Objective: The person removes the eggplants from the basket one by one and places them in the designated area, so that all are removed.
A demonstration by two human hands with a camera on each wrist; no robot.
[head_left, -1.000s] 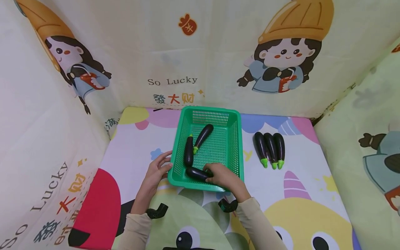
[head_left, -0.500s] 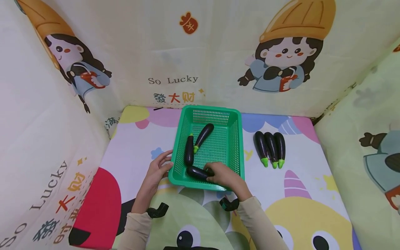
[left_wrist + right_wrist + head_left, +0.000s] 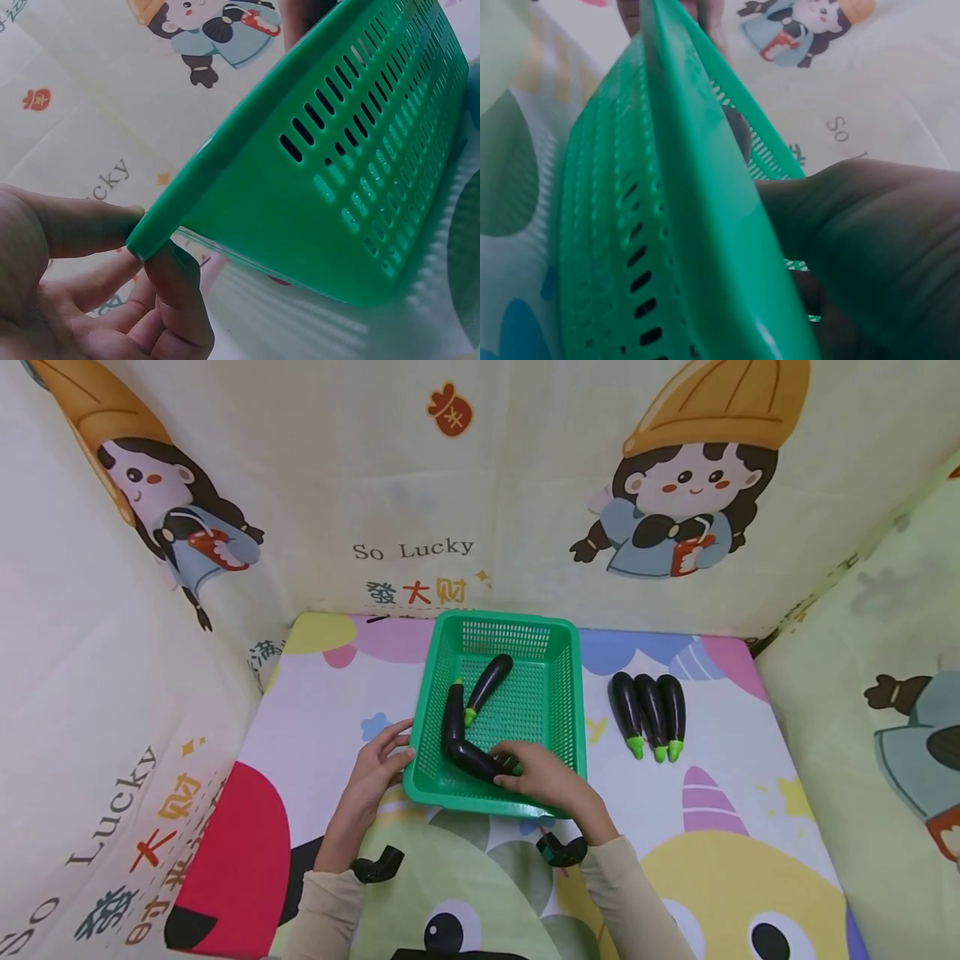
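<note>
My left hand [image 3: 377,767] pinches the rim of a green plastic basket [image 3: 417,789] at its near left corner; the left wrist view shows the thumb over the rim and fingers beneath it. Inside the basket, my right hand [image 3: 542,777] grips an eggplant [image 3: 474,760] near its green stem end. That eggplant slants across the near part, its blunt end meeting the bottom of a second eggplant [image 3: 453,714] along the left wall. A third eggplant [image 3: 491,683] lies diagonally behind them. In the right wrist view, the basket wall hides most of the held eggplant.
Three more eggplants [image 3: 649,714] lie side by side on the patterned tablecloth [image 3: 555,881] to the right of the basket, stems toward me. Printed cloth walls [image 3: 525,485] enclose the table at the back and both sides.
The gripped eggplant has turned, its blunt end rising toward the eggplant by the left wall, and its green stem now shows. My right hand has shifted slightly right; the left hand stays put.
</note>
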